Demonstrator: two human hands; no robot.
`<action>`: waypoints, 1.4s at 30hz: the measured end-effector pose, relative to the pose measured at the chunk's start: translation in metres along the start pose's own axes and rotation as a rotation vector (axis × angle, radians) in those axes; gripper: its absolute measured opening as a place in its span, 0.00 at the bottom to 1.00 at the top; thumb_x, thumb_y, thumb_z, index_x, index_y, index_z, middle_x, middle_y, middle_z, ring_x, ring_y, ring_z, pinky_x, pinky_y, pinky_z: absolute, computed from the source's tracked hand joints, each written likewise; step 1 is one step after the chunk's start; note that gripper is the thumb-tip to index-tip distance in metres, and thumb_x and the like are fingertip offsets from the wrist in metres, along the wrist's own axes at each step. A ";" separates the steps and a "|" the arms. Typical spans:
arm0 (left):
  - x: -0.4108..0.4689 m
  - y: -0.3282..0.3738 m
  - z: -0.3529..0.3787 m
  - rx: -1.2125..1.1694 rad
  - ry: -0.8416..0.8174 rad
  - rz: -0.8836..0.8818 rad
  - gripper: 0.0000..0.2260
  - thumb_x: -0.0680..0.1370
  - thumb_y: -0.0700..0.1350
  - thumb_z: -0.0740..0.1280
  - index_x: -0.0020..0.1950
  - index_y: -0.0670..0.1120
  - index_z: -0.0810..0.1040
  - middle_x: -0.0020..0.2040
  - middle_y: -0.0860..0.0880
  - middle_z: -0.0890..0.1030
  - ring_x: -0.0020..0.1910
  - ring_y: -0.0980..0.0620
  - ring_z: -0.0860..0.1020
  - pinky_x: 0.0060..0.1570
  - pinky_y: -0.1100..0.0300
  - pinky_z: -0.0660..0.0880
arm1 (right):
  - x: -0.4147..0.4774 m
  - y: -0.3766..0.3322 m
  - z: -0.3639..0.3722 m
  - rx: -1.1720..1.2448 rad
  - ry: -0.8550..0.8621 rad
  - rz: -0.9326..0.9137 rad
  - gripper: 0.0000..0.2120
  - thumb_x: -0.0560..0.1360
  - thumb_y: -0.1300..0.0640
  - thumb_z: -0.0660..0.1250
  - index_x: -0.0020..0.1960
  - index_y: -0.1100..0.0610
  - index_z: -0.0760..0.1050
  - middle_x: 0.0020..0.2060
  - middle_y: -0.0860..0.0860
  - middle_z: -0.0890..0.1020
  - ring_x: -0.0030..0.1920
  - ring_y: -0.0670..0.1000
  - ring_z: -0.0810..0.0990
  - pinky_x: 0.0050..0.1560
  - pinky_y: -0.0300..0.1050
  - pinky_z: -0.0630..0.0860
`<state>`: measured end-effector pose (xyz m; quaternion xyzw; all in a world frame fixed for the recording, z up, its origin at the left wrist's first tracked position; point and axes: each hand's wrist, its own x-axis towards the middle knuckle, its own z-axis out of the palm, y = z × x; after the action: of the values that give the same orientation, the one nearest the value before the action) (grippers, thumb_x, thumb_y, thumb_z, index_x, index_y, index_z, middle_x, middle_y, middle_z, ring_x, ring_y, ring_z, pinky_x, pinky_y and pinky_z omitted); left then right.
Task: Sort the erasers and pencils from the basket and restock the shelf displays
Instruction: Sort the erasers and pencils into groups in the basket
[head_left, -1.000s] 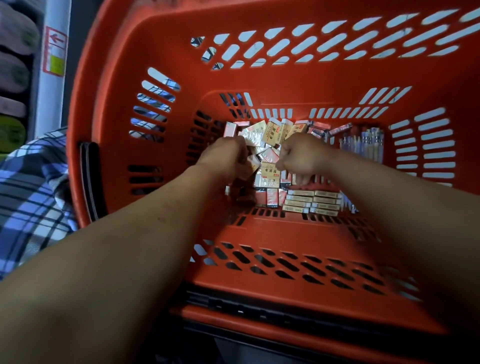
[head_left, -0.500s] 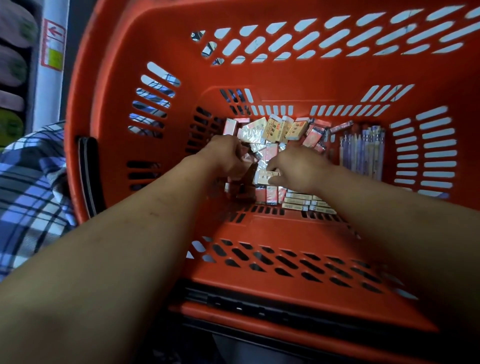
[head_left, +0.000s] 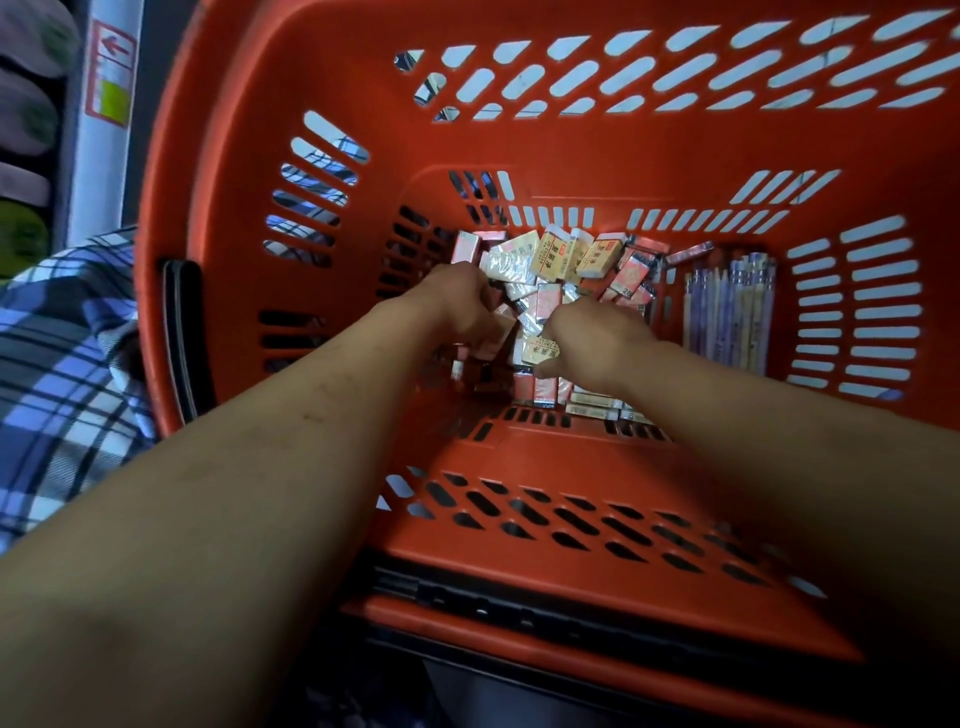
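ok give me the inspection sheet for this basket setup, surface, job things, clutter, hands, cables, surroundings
surface: orange basket, slotted floor and walls
job's things: erasers piled at the far end, some rowed nearer; pencils bundled along the right wall
clutter: nothing seen
grippers: left hand grips erasers; right hand pinches a yellow eraser
cables: nothing seen
surroundings: plaid cloth left of basket; white post with red arrow label

1. Sign (head_left: 110, 73) on the white post (head_left: 98, 171): red border, with one red arrow pointing left above a yellow-green panel. Its lettering is too blurred to read.
2. Yellow erasers (head_left: 550, 254): red characters on each sleeve, not legible.
3. Pink erasers (head_left: 631, 275): printed marks, not legible.
4. Pencils (head_left: 727, 306): barrel print too small to read.
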<state>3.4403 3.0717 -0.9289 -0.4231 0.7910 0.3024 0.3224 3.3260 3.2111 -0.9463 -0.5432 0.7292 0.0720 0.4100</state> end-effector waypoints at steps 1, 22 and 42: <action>0.000 0.000 0.000 -0.012 0.008 -0.003 0.09 0.73 0.46 0.77 0.49 0.45 0.83 0.48 0.46 0.84 0.47 0.47 0.82 0.43 0.58 0.75 | 0.000 0.001 0.001 0.017 -0.003 0.000 0.22 0.76 0.39 0.70 0.55 0.58 0.79 0.51 0.56 0.81 0.49 0.60 0.80 0.45 0.49 0.76; -0.012 0.025 -0.008 -0.397 -0.102 0.061 0.16 0.76 0.51 0.75 0.51 0.41 0.75 0.42 0.42 0.84 0.35 0.42 0.84 0.28 0.57 0.79 | -0.005 0.065 -0.041 0.570 -0.222 0.134 0.20 0.66 0.55 0.82 0.53 0.58 0.79 0.45 0.49 0.81 0.44 0.52 0.81 0.39 0.42 0.73; -0.016 0.057 0.050 -0.034 -0.231 0.383 0.18 0.84 0.56 0.61 0.66 0.44 0.70 0.57 0.45 0.80 0.54 0.45 0.78 0.57 0.49 0.76 | -0.011 0.085 -0.027 0.164 -0.350 0.218 0.21 0.67 0.65 0.80 0.58 0.62 0.81 0.51 0.60 0.85 0.45 0.59 0.85 0.48 0.57 0.84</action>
<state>3.4105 3.1427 -0.9354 -0.2333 0.8093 0.4179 0.3404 3.2403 3.2376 -0.9500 -0.4054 0.7046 0.1495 0.5628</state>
